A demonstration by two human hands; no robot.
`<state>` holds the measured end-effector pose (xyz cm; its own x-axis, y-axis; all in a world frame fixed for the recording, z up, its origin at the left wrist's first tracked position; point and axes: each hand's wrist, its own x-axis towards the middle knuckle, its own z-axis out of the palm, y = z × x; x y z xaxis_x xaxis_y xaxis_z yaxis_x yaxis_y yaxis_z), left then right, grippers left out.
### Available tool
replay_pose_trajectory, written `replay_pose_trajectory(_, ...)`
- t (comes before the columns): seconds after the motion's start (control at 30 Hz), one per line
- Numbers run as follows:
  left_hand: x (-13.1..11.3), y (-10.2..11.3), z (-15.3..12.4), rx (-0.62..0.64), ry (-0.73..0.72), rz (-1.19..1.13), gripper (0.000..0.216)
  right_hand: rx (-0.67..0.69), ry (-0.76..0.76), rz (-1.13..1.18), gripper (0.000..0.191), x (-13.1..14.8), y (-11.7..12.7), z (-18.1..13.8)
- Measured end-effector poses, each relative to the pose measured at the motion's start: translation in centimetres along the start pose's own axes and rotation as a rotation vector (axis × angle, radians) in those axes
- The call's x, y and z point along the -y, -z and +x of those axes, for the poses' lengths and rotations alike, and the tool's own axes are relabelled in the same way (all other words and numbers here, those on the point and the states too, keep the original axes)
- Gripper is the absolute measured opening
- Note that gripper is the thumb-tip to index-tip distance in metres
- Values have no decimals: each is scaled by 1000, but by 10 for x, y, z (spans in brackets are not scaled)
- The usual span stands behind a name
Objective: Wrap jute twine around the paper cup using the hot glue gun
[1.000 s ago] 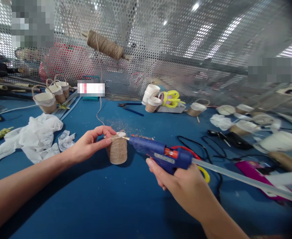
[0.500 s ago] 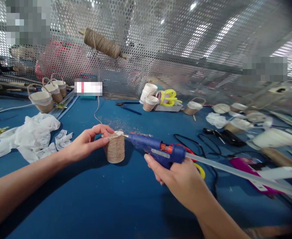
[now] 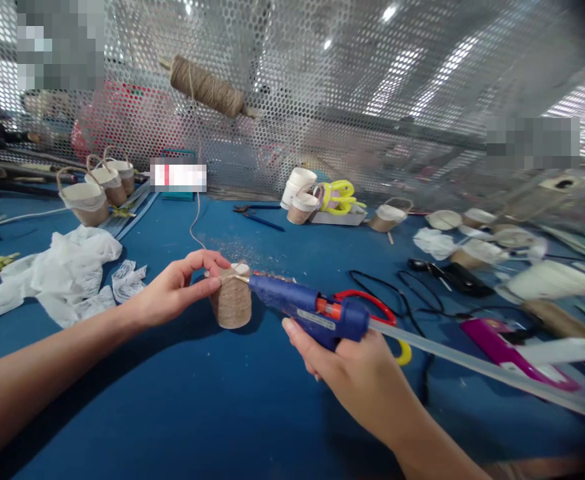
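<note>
A small cup wrapped in brown twine (image 3: pixel 231 301) stands on the blue table (image 3: pixel 182 407). My left hand (image 3: pixel 175 290) grips the cup's upper left side, thumb and fingers closed round it. My right hand (image 3: pixel 357 373) is closed on a blue glue gun (image 3: pixel 305 309). The gun's metal tip touches the cup's rim at the top right. A clear glue stick (image 3: pixel 477 360) juts out of the gun's back toward the right. A twine strand (image 3: pixel 195 213) runs from the cup up to a twine spool (image 3: pixel 206 87) hanging on the mesh.
White lace scraps (image 3: pixel 55 273) lie at the left. Finished twine baskets (image 3: pixel 83 200) stand at the back left. White cups (image 3: pixel 300 188), blue pliers (image 3: pixel 257 217) and yellow scissors (image 3: pixel 340 197) sit by the perforated metal screen (image 3: pixel 322 100). Black cables (image 3: pixel 397 293) and clutter fill the right.
The glue gun has slid a little left, so its tip now touches the cup's rim. My left hand and the cup have kept their place.
</note>
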<state>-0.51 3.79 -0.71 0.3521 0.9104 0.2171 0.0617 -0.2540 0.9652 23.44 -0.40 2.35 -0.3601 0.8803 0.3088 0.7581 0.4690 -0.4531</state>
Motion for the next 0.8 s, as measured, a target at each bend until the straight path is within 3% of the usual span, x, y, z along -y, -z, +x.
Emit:
replay_pose_trajectory(0.63, 4, 2, 1, 22, -37, -13, 13, -58, 16, 13, 39, -14, 2, 2)
replay_pose_trajectory(0.73, 4, 2, 0, 18, -36, -17, 13, -102, -72, 84, 35, -16, 0, 3)
replay_pose_trajectory(0.8, 4, 2, 1, 21, -30, -18, 12, -51, -183, 172, 31, -13, 3, 7)
